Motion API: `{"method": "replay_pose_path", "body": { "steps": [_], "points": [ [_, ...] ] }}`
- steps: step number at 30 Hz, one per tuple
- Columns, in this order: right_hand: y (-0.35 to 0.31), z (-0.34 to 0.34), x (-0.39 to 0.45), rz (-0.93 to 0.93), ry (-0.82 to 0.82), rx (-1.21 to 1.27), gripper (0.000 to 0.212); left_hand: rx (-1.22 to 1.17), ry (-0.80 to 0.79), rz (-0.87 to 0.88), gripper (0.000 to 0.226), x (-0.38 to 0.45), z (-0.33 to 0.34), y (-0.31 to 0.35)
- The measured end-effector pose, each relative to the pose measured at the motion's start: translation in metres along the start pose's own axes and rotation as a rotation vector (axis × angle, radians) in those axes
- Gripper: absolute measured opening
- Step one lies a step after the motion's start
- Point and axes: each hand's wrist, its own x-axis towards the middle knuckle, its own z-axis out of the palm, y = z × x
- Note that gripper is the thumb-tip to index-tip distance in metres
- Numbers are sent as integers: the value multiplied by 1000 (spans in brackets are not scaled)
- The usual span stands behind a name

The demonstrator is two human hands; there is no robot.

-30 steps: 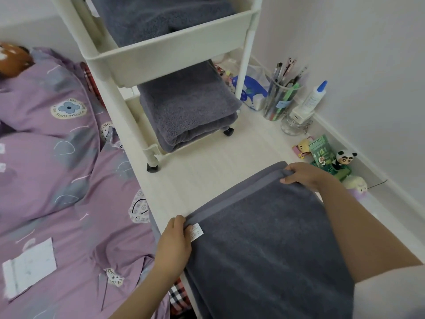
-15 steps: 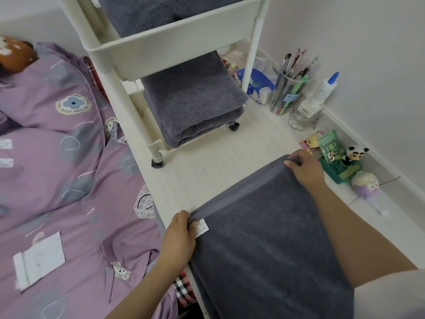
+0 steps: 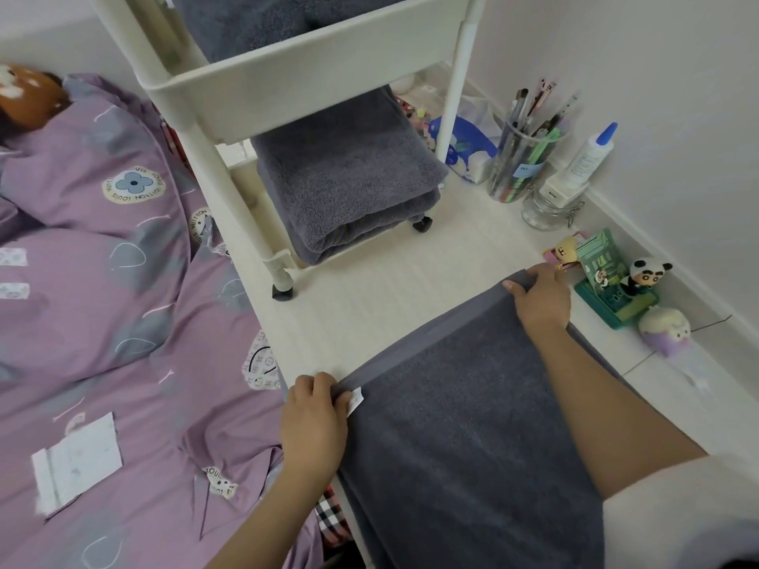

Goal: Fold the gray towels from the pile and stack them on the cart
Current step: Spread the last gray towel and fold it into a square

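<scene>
A gray towel [image 3: 460, 437] lies spread flat on the white table [image 3: 369, 305] in front of me. My left hand [image 3: 314, 425] pinches its far left corner, beside a small white label. My right hand [image 3: 540, 297] grips the far right corner, fingers curled over the edge. Beyond the towel stands a white cart [image 3: 295, 71]. A folded gray towel [image 3: 345, 178] lies on its lower shelf, and another gray towel [image 3: 254, 18] fills the shelf above.
A bed with a purple quilt [image 3: 102, 322] runs along the table's left side. Against the right wall stand a pen cup [image 3: 521, 158], a glue bottle [image 3: 587, 154], a glass jar [image 3: 542, 211], a tissue pack [image 3: 464, 145] and small toy figures [image 3: 624, 289].
Both hands stay on the towel's far corners, and the right hand's fingers have curled further over the edge. The camera has shifted slightly, so the scene sits a little lower and further right in the frame.
</scene>
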Motion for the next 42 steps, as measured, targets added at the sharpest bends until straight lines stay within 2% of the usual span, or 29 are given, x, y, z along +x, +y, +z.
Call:
{"method": "replay_pose_path", "body": {
  "steps": [3, 6, 9, 11, 15, 18, 21, 23, 25, 28, 29, 31, 33, 34, 36, 40, 42],
  "points": [
    [-3, -4, 4, 65, -64, 7, 47, -56, 43, -42, 29, 1, 3, -2],
    [-9, -8, 2, 67, -165, -199, 45, -42, 24, -18, 27, 4, 2, -5],
    [-6, -10, -11, 6, -133, -295, 41, -90, -6, -27, 20, 7, -1, -9],
    [-3, -13, -19, 10, -100, -196, 35, -128, -33, -13, 17, 10, -2, -8],
    [3, -46, -49, 109, -25, 186, 34, -357, -173, -35, 19, 11, -25, 4],
    [8, -78, -66, 127, 58, 283, 36, -461, -184, 46, 17, 21, -44, 16],
    [15, -117, -84, 140, 137, 285, 37, -573, -299, 81, 20, 43, -74, 34],
    [24, -150, -102, 152, 194, 306, 35, -624, -440, 188, 23, 57, -100, 51],
    [38, -184, -121, 163, 270, 288, 36, -579, -565, 334, 25, 70, -130, 72],
    [60, -236, -164, 222, 371, 303, 41, -518, -667, 542, 27, 84, -163, 116],
    [60, -242, -168, 215, 354, 305, 42, -511, -664, 560, 27, 90, -170, 120],
    [73, -271, -204, 264, 430, 351, 42, -456, -693, 706, 31, 94, -185, 155],
    [80, -284, -220, 303, 442, 470, 38, -386, -655, 778, 32, 102, -196, 174],
    [91, -316, -255, 334, 541, 561, 34, -369, -653, 908, 35, 94, -207, 216],
    [94, -335, -278, 352, 566, 685, 27, -374, -614, 989, 37, 93, -219, 239],
    [106, -380, -353, 265, 659, 748, 23, -391, -579, 1206, 30, 64, -247, 305],
    [113, -395, -382, 196, 677, 780, 22, -452, -621, 1215, 23, 51, -255, 324]
  ]
}}
